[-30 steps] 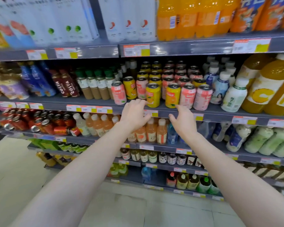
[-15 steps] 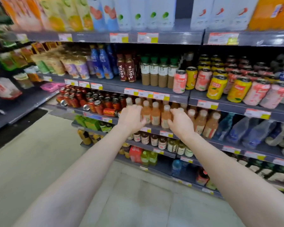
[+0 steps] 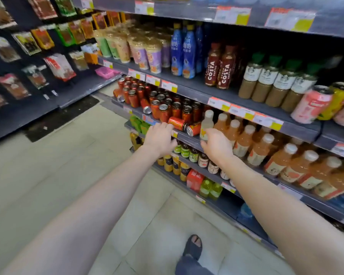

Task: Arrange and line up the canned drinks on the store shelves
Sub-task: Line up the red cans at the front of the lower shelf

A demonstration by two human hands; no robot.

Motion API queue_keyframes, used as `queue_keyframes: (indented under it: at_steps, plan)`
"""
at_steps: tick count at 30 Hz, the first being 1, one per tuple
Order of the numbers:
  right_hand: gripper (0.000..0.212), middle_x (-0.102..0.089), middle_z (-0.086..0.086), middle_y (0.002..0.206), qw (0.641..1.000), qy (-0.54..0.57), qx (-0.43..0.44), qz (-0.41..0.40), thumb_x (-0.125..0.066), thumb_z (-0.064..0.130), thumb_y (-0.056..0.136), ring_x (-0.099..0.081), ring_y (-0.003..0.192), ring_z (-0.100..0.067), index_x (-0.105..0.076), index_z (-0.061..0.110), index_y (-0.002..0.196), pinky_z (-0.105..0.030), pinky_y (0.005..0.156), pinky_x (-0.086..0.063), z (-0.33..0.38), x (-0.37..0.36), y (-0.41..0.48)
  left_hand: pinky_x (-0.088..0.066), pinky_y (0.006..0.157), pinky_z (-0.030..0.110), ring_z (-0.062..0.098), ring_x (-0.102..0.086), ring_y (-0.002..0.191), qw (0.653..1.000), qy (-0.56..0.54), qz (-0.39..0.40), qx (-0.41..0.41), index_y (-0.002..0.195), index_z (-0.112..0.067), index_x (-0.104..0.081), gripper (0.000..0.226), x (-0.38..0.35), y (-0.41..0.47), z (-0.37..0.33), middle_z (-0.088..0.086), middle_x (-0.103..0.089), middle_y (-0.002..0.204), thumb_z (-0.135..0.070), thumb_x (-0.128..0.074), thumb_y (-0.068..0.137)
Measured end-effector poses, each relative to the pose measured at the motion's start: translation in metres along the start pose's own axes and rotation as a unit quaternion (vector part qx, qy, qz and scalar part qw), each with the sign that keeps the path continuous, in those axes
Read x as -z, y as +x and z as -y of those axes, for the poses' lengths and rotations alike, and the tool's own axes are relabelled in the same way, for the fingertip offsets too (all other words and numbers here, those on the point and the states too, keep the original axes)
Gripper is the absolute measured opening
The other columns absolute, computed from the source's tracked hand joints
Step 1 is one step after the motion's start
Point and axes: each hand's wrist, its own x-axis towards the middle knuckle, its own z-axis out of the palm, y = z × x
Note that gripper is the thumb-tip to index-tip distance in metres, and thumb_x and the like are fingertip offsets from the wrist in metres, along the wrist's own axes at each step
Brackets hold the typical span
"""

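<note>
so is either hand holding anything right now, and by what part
Nothing is held. The left hand and the right hand are both open, just short of the tipped red cans at the front of the shelf; neither grips one.

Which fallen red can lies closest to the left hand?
The sideways can just beyond the left hand; the next fallen can lies farther right.

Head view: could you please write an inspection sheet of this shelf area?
Surface: grey shelf, holding cans and bottles.
Job's things: red cans mostly upright; two lying cans at the front edge.
Clutter: pink basket on the left shelf.
Hands: left hand open, beside the lying cans, contact unclear; right hand open, before a pale bottle.
Cables: nothing seen.
Surroundings: juice bottles, coffee bottles, snack packs, tiled floor.
</note>
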Motion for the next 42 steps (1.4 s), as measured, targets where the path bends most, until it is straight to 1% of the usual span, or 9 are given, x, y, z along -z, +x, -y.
queue_keyframes:
  at_steps: [6, 8, 12, 18, 20, 25, 34, 38, 42]
  plan:
    - [0.013, -0.065, -0.005, 0.106, 0.999, 0.012, -0.011, 0.04, -0.06, 0.023, 0.093, -0.064, 0.098, -0.03, -0.061, 0.017, 0.104, -0.034, 0.067, -0.047, 0.015, -0.058, 0.09, -0.044, 0.094, 0.043, 0.032, -0.055, 0.117, 0.999, 0.006, 0.031, 0.034, 0.122, -0.014, -0.055, 0.041, -0.019, 0.063, 0.053, 0.009, -0.059, 0.123, -0.043, -0.059, 0.094]
    - [0.012, -0.064, -0.007, 0.107, 0.998, 0.017, -0.014, 0.054, -0.061, 0.022, 0.092, -0.064, 0.098, -0.03, -0.06, 0.016, 0.103, -0.035, 0.07, -0.049, 0.017, -0.075, 0.114, -0.043, 0.098, 0.043, 0.032, -0.054, 0.12, 0.998, 0.017, 0.051, 0.036, 0.127, -0.013, -0.055, 0.045, -0.028, 0.083, 0.066, 0.01, -0.057, 0.128, -0.044, -0.057, 0.095]
    - [0.024, -0.064, -0.01, 0.111, 0.997, 0.022, -0.026, 0.068, -0.065, 0.023, 0.089, -0.065, 0.101, -0.032, -0.06, 0.014, 0.111, -0.044, 0.081, -0.057, 0.015, -0.104, 0.152, -0.041, 0.102, 0.044, 0.032, -0.051, 0.124, 0.996, 0.018, 0.079, 0.042, 0.13, -0.013, -0.053, 0.046, -0.044, 0.117, 0.083, 0.009, -0.056, 0.131, -0.043, -0.056, 0.096]
    - [0.024, -0.064, -0.009, 0.111, 0.994, -0.01, -0.069, 0.083, -0.065, 0.023, 0.088, -0.064, 0.101, -0.032, -0.061, 0.015, 0.11, -0.042, 0.079, -0.057, 0.007, -0.141, 0.181, -0.039, 0.104, 0.045, 0.034, -0.05, 0.125, 0.994, -0.002, 0.106, 0.022, 0.133, -0.012, -0.052, 0.047, -0.065, 0.157, 0.105, 0.012, -0.056, 0.131, -0.04, -0.055, 0.095]
    - [0.025, -0.064, -0.009, 0.111, 0.992, -0.016, -0.098, 0.083, -0.066, 0.026, 0.088, -0.064, 0.103, -0.033, -0.061, 0.014, 0.11, -0.04, 0.078, -0.056, 0.007, -0.151, 0.188, -0.039, 0.104, 0.045, 0.034, -0.05, 0.126, 0.994, -0.006, 0.108, 0.002, 0.133, -0.012, -0.05, 0.047, -0.075, 0.17, 0.114, 0.012, -0.056, 0.132, -0.041, -0.055, 0.096]
    - [0.043, -0.06, -0.011, 0.132, 0.982, -0.039, -0.173, 0.07, -0.065, 0.028, 0.093, -0.06, 0.118, -0.033, -0.057, 0.013, 0.132, -0.043, 0.091, -0.055, 0.016, -0.169, 0.205, -0.041, 0.106, 0.044, 0.034, -0.049, 0.127, 0.991, -0.013, 0.12, -0.057, 0.136, -0.013, -0.049, 0.051, -0.102, 0.212, 0.144, 0.012, -0.055, 0.134, -0.043, -0.055, 0.095]
    - [0.029, -0.063, -0.015, 0.116, 0.951, -0.024, -0.303, 0.049, -0.063, 0.028, 0.091, -0.063, 0.104, -0.039, -0.059, 0.012, 0.114, -0.041, 0.08, -0.051, 0.04, -0.185, 0.213, -0.038, 0.109, 0.046, 0.034, -0.048, 0.131, 0.968, -0.025, 0.143, -0.205, 0.143, -0.016, -0.048, 0.056, -0.126, 0.271, 0.173, 0.01, -0.054, 0.14, -0.04, -0.059, 0.095]
    - [0.034, -0.064, -0.015, 0.118, 0.934, -0.022, -0.353, 0.048, -0.062, 0.027, 0.093, -0.063, 0.106, -0.039, -0.057, 0.012, 0.123, -0.036, 0.075, -0.048, 0.042, -0.187, 0.212, -0.039, 0.108, 0.044, 0.034, -0.05, 0.13, 0.951, -0.023, 0.162, -0.264, 0.146, -0.015, -0.046, 0.058, -0.138, 0.284, 0.159, 0.01, -0.054, 0.14, -0.039, -0.06, 0.095]
    - [0.032, -0.065, -0.014, 0.116, 0.921, -0.014, -0.386, 0.04, -0.062, 0.027, 0.093, -0.064, 0.103, -0.038, -0.057, 0.013, 0.122, -0.034, 0.071, -0.043, 0.036, -0.188, 0.211, -0.041, 0.106, 0.045, 0.034, -0.051, 0.127, 0.944, -0.024, 0.168, -0.282, 0.143, -0.015, -0.049, 0.056, -0.154, 0.292, 0.142, 0.009, -0.055, 0.139, -0.039, -0.062, 0.094]
